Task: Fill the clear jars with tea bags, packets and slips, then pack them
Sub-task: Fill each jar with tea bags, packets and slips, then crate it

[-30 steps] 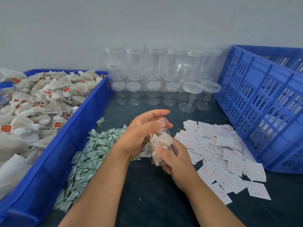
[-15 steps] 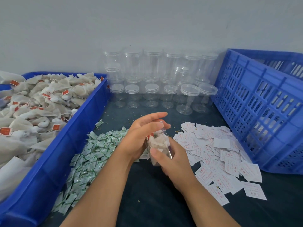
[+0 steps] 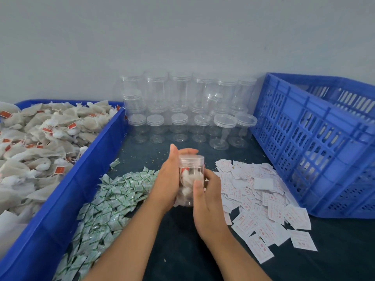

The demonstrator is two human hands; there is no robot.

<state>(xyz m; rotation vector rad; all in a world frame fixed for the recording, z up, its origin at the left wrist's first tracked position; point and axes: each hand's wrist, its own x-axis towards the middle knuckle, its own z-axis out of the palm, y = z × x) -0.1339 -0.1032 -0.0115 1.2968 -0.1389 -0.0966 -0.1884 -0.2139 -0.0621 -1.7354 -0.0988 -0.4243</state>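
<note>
Between the slotted blue crate [image 3: 316, 142] and the blue bin [image 3: 67, 191] of tea bags [image 3: 40, 142], both hands grip a clear jar [image 3: 190, 175] above the dark table [image 3: 182, 250]. Half a second ago it leaned under the left palm; now it is upright, with its lid [image 3: 191, 159] on. The left hand [image 3: 168, 183] cups its side, fingers seemingly curled behind the lid. The right hand [image 3: 207, 195] wraps the lower part, thumb in front.

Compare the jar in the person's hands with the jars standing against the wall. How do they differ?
The held jar has white tea bags inside; the jars by the wall look empty. The held jar is gripped by the left hand and right hand; the jars by the wall stand stacked in rows, untouched. Both are clear plastic with clear lids on.
</note>
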